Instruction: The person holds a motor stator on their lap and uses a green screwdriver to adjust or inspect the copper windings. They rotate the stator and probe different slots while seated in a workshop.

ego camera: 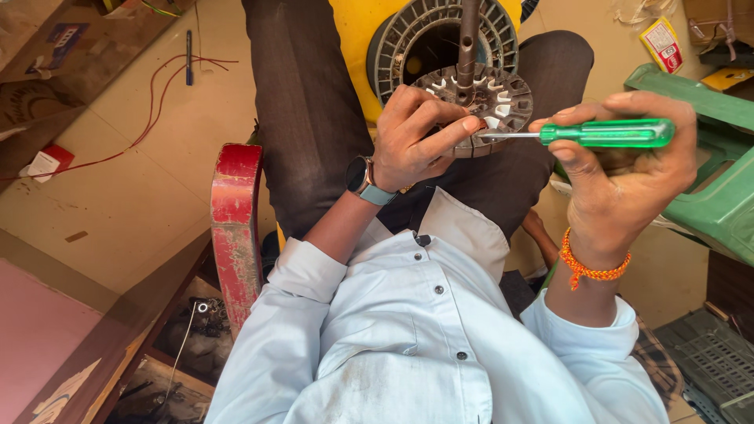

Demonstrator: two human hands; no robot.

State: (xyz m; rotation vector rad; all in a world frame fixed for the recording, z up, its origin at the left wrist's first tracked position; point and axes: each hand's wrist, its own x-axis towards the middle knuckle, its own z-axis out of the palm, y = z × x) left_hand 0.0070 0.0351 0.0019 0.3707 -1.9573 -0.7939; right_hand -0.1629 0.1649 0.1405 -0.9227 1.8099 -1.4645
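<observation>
A round metal motor stator point(493, 93) with slots and a central shaft rests over my lap. My left hand point(415, 135), with a watch on its wrist, grips the stator's near edge, the index finger pressed along its side. My right hand point(620, 177), wearing an orange thread bracelet, is shut on a screwdriver with a green handle point(609, 133). Its metal tip touches the stator's rim beside my left fingertip. Behind the stator lies a ribbed round motor housing point(408, 35) on a yellow surface.
A red wooden chair arm point(236, 228) stands at my left. A green plastic stool point(715, 188) is at the right, with a grey crate point(711, 365) below it. Red wires point(149, 118) trail over the floor at the left. A cardboard box sits top left.
</observation>
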